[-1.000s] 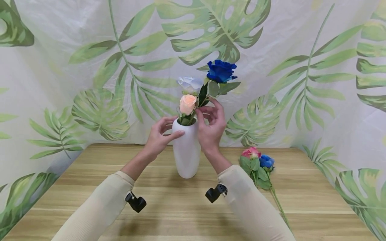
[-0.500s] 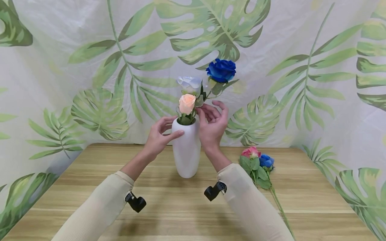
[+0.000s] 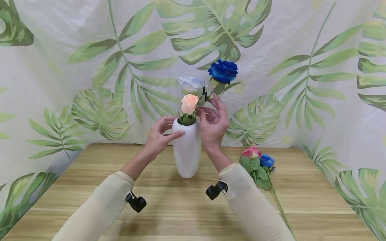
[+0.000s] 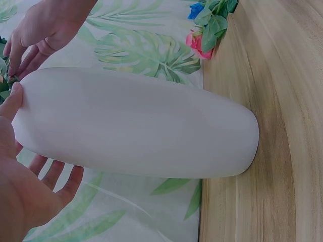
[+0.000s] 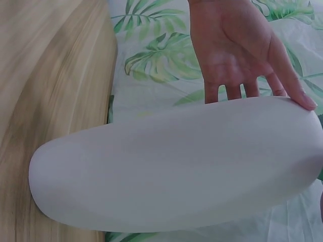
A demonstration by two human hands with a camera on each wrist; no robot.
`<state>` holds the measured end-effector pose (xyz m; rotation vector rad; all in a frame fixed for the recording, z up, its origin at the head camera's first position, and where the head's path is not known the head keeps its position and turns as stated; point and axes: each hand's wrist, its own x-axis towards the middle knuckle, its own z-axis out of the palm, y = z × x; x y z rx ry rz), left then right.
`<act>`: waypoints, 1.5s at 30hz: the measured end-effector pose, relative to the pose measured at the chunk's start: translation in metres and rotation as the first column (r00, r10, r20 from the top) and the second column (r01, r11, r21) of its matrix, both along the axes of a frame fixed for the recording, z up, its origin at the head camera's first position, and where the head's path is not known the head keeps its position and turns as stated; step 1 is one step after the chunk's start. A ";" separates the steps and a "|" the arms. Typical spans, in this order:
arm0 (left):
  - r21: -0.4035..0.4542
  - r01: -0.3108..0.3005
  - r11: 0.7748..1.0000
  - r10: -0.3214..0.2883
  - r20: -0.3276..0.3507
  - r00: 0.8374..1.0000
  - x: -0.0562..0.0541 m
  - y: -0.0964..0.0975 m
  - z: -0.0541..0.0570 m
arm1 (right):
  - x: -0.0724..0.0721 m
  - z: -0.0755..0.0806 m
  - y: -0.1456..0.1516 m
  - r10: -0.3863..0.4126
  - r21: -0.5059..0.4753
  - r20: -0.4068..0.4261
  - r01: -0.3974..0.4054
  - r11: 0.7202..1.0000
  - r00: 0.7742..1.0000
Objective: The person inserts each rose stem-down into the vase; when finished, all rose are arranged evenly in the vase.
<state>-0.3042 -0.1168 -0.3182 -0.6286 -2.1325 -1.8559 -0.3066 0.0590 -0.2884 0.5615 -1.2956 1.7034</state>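
Note:
A tall white vase (image 3: 187,154) stands upright on the table. My left hand (image 3: 159,135) holds it near the mouth, thumb on the front and fingers around the far left side. A peach rose (image 3: 189,104) and a pale blue-white rose (image 3: 190,83) rise from its opening. Behind them a dark blue rose (image 3: 223,72) leans out to the right. Thumb and fingers of my right hand (image 3: 215,124) pinch this rose's stem just above the rim, its lower part hidden. The left wrist view shows the vase (image 4: 141,123) sideways, with the left hand (image 4: 25,191) at its top.
A pink rose (image 3: 251,152) and a smaller blue rose (image 3: 266,161) lie together on the wooden table (image 3: 156,201), right of the vase, stems toward the front edge. A leaf-patterned cloth (image 3: 144,80) hangs behind the table.
The dark blue rose has turned slightly, its leaves shifting, and has moved a little to the right lately. My right fingers have shifted along its stem. The left hand and vase stay put.

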 end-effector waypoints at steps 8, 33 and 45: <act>-0.006 0.000 1.000 0.000 0.000 1.000 0.000 -0.001 0.000 | -0.001 -0.002 0.004 0.012 0.065 -0.020 -0.010 0.998 1.000; -0.004 0.009 1.000 -0.009 -0.001 1.000 0.001 0.000 0.000 | 0.003 -0.016 0.010 -0.092 0.256 0.008 0.087 0.963 0.996; -0.007 0.010 1.000 -0.010 -0.001 1.000 0.001 -0.001 0.000 | 0.003 -0.010 0.003 -0.035 0.230 0.019 0.030 0.973 0.999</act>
